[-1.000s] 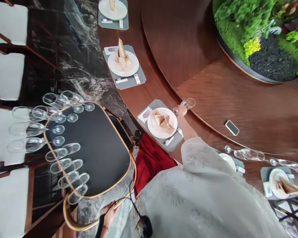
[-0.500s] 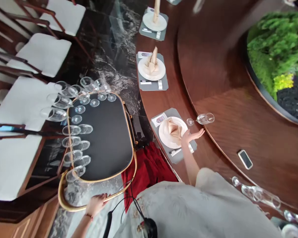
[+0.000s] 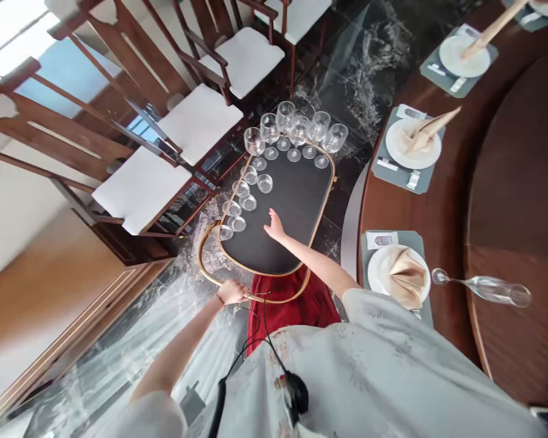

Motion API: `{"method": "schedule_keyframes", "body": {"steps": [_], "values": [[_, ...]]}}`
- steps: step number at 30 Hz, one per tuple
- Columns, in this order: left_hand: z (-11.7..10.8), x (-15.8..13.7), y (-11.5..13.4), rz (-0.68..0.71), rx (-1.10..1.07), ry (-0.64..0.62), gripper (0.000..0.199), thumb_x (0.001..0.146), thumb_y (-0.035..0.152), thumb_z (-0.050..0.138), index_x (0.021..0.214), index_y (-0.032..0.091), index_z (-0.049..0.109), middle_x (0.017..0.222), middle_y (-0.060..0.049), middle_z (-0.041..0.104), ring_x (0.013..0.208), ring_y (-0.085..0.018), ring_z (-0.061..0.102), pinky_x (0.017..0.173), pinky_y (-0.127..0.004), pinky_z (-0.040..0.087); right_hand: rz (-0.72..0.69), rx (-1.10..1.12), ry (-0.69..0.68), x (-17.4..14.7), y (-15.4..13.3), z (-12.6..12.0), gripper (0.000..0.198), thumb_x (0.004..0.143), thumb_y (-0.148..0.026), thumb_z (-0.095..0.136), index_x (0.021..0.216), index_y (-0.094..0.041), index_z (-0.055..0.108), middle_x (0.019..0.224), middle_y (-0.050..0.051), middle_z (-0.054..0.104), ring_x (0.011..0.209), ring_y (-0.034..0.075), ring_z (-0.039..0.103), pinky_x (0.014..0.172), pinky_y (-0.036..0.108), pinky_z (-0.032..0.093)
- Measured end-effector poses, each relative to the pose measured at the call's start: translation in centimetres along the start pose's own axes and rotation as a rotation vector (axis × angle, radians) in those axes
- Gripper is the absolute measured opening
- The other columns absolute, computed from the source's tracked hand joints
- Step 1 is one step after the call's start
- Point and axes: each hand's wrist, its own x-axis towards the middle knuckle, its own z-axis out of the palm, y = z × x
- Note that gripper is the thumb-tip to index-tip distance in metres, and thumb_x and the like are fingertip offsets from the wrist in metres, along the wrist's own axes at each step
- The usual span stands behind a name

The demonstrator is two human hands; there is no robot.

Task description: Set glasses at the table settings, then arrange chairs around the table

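Note:
My left hand (image 3: 232, 292) is closed around the gold rail handle (image 3: 274, 300) of a serving cart. Over the cart's black top (image 3: 285, 207) reaches my right hand (image 3: 274, 226), its fingers apart and nothing in them. Stemmed wine glasses (image 3: 299, 131) stand along the far end of the cart. Nearest to my right hand are several short clear glasses (image 3: 248, 202), lined up down the left edge. Beside the nearest place setting on the table, a stemmed glass (image 3: 497, 291) stands by a white plate (image 3: 379, 271) with a folded beige napkin (image 3: 408, 277).
The curved wooden table (image 3: 379, 210) runs along the right, with more place settings such as the plate (image 3: 397, 143) farther off. Wooden chairs with white seats (image 3: 141, 188) line the left. A red cloth (image 3: 278, 316) hangs below the cart's near end.
My right hand has moved left from beside the table's plate and glass to above the cart. The view has turned left. My left hand still holds the cart handle.

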Motion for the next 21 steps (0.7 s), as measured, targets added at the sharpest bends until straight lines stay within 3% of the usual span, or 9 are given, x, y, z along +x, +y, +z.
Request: {"method": "schedule_keyframes", "body": {"steps": [2, 5, 8, 11, 13, 16, 18, 21], "values": [[-0.3, 0.4, -1.0, 0.096, 0.058, -0.054, 0.048, 0.098, 0.043, 0.039, 0.080, 0.009, 0.067, 0.071, -0.010, 0.070, 0.065, -0.014, 0.059, 0.067, -0.025, 0.037, 0.042, 0.027, 0.009, 4.3, 0.1, 2.2, 0.098, 0.065, -0.012, 0.069, 0.155, -0.015, 0.032, 0.155, 0.017, 0.041, 0.145, 0.031, 0.038, 0.125, 0.050, 0.027], [-0.4, 1.3, -2.7, 0.186, 0.133, -0.052, 0.044, 0.098, 0.040, 0.043, 0.079, 0.011, 0.070, 0.069, -0.013, 0.071, 0.064, -0.017, 0.063, 0.067, -0.028, 0.041, 0.000, 0.022, 0.151, 8.9, -0.6, 5.1, 0.099, 0.064, -0.013, 0.076, 0.153, -0.015, 0.034, 0.156, 0.016, 0.040, 0.146, 0.030, 0.034, 0.125, 0.047, 0.023], [-0.9, 2.3, -4.5, 0.256, 0.210, -0.053, 0.041, 0.097, 0.041, 0.048, 0.079, 0.013, 0.071, 0.066, -0.012, 0.070, 0.061, -0.020, 0.065, 0.064, -0.030, 0.043, 0.002, 0.005, 0.320, 11.4, -1.4, 7.2, 0.100, 0.065, -0.017, 0.082, 0.152, -0.014, 0.034, 0.149, 0.016, 0.048, 0.140, 0.030, 0.039, 0.122, 0.046, 0.026], [-2.0, 3.2, -5.7, 0.274, 0.284, -0.076, 0.039, 0.096, 0.041, 0.049, 0.080, 0.014, 0.074, 0.067, -0.013, 0.071, 0.065, -0.023, 0.068, 0.062, -0.030, 0.044, 0.053, -0.018, 0.400, 12.6, -1.8, 7.8, 0.090, 0.061, -0.021, 0.089, 0.141, -0.017, 0.048, 0.139, 0.015, 0.054, 0.130, 0.032, 0.045, 0.116, 0.049, 0.032], [-3.2, 3.8, -6.2, 0.256, 0.321, -0.093, 0.039, 0.096, 0.041, 0.051, 0.081, 0.015, 0.075, 0.068, -0.014, 0.072, 0.067, -0.024, 0.069, 0.061, -0.031, 0.044, 0.075, -0.011, 0.409, 12.4, -1.7, 7.0, 0.080, 0.057, -0.021, 0.093, 0.128, -0.020, 0.057, 0.133, 0.012, 0.057, 0.124, 0.032, 0.048, 0.112, 0.049, 0.036], [-5.2, 5.0, -6.5, 0.242, 0.358, -0.121, 0.037, 0.095, 0.041, 0.052, 0.082, 0.015, 0.076, 0.069, -0.014, 0.073, 0.069, -0.025, 0.071, 0.061, -0.031, 0.045, 0.128, 0.109, 0.461, 10.3, -1.2, 4.0, 0.070, 0.050, -0.021, 0.096, 0.112, -0.022, 0.062, 0.118, 0.007, 0.062, 0.119, 0.031, 0.050, 0.108, 0.050, 0.040], [-6.5, 6.0, -6.8, 0.244, 0.375, -0.123, 0.036, 0.094, 0.041, 0.053, 0.081, 0.016, 0.076, 0.070, -0.013, 0.074, 0.070, -0.026, 0.072, 0.061, -0.031, 0.046, 0.173, 0.261, 0.517, 7.3, -0.7, 0.9, 0.067, 0.048, -0.022, 0.095, 0.106, -0.021, 0.061, 0.109, 0.005, 0.063, 0.115, 0.030, 0.055, 0.105, 0.048, 0.044], [-8.2, 7.8, -7.3, 0.235, 0.412, -0.101, 0.038, 0.094, 0.041, 0.050, 0.079, 0.018, 0.076, 0.070, -0.013, 0.075, 0.070, -0.027, 0.073, 0.062, -0.032, 0.047, 0.150, 0.605, 0.593, 0.3, 0.3, -4.7, 0.071, 0.045, -0.022, 0.094, 0.105, -0.022, 0.058, 0.107, 0.003, 0.063, 0.102, 0.024, 0.063, 0.096, 0.045, 0.051]]}}
